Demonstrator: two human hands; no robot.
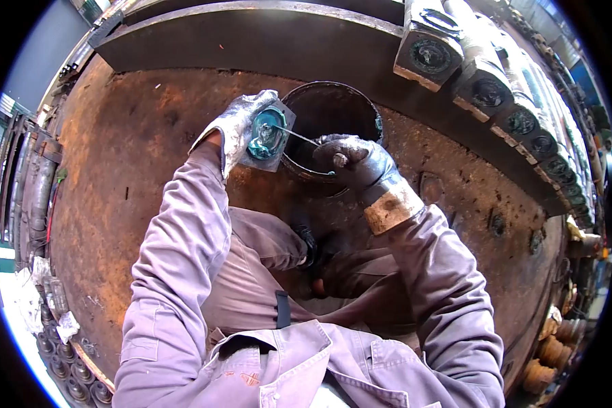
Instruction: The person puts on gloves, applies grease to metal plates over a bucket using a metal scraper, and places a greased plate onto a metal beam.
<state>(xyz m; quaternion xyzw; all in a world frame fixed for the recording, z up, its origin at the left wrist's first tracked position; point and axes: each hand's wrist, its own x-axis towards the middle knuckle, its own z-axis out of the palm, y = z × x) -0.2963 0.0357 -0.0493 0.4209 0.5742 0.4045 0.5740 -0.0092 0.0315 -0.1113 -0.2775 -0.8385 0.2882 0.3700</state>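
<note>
My left hand (241, 122), in a pale, stained glove, grips a square metal plate (287, 126) by its left side. Blue-green grease (265, 134) fills the round recess in the plate's face. In a dark, smeared glove, my right hand (357, 160) is closed around a thin metal rod (299, 134). The rod's far tip reaches into the grease; its other end is hidden in my fist. Just behind both hands stands a dark open bucket (330, 95), with blue-green smears on its rim.
A rusty metal floor (122, 177) spreads around me. Along the far side runs a long dark steel beam (251, 44). Several rollers with square end blocks (428, 56) line the right. Stacked round parts (75, 370) lie at lower left, and brown rings (554, 353) at lower right.
</note>
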